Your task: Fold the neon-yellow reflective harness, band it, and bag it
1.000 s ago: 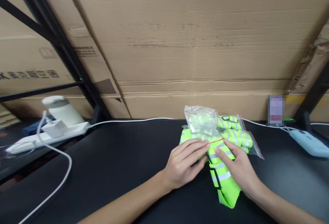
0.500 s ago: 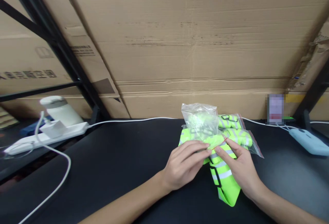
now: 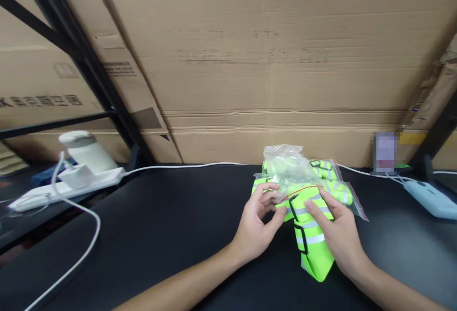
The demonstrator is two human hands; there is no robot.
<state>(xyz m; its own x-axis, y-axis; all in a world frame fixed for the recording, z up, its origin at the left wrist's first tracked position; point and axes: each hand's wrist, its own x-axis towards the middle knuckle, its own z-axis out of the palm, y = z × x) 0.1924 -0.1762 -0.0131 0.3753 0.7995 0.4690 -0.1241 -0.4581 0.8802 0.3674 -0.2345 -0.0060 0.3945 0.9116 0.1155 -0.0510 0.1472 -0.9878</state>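
Note:
A neon-yellow folded vest with grey reflective stripes (image 3: 314,249) lies on the black table (image 3: 160,225), partly inside a clear zip bag (image 3: 285,168) with a red seal line. My left hand (image 3: 259,223) pinches the bag's open edge on the left side. My right hand (image 3: 337,235) rests flat on the vest, fingers at the bag's mouth. Behind them lie more bagged yellow vests (image 3: 333,182).
Large cardboard boxes (image 3: 271,63) stand along the back. A white power strip (image 3: 67,187) with a plug, a cable and a white jar (image 3: 85,151) sit at the left. A light-blue device (image 3: 430,197) with a cable lies at the right. A black rack frame (image 3: 89,73) leans at the left.
My left hand has curled and shifted to grip the bag's left edge. The bag has been pulled back a little, and more of the vest shows below it.

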